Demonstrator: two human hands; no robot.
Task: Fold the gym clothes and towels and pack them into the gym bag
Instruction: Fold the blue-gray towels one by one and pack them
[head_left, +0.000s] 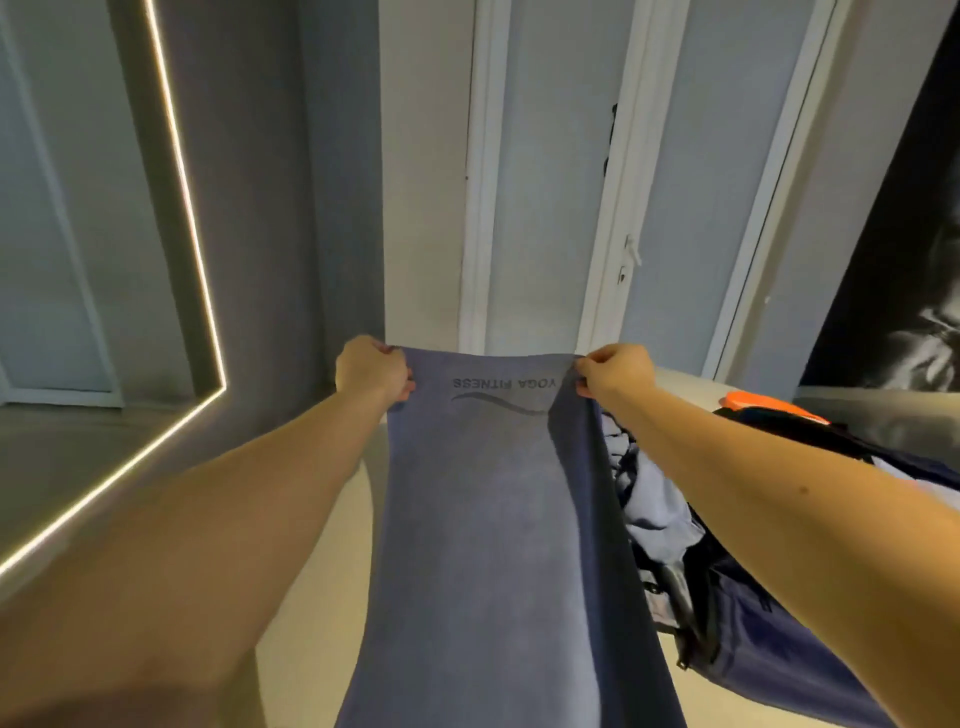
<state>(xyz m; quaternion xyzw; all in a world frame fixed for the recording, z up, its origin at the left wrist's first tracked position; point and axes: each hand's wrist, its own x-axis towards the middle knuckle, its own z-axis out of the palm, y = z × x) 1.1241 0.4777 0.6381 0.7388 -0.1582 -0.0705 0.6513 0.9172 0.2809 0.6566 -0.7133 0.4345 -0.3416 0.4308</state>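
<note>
A long blue-grey towel (498, 519) printed "YOGA FITNESS" stretches from the bottom of the view up to my outstretched arms. My left hand (371, 371) pinches its far left corner. My right hand (615, 371) pinches its far right corner, so the far edge is held taut between them. To the right lies the dark navy gym bag (769, 644), open, with pale folded cloth (657, 512) inside. The towel's right edge hides part of the bag.
A beige surface (322, 587) lies under the towel and bag. An orange-and-black item (763, 402) sits at the bag's far end. A white door with a handle (631, 254) stands ahead. A lit LED strip (208, 312) frames the grey wall at left.
</note>
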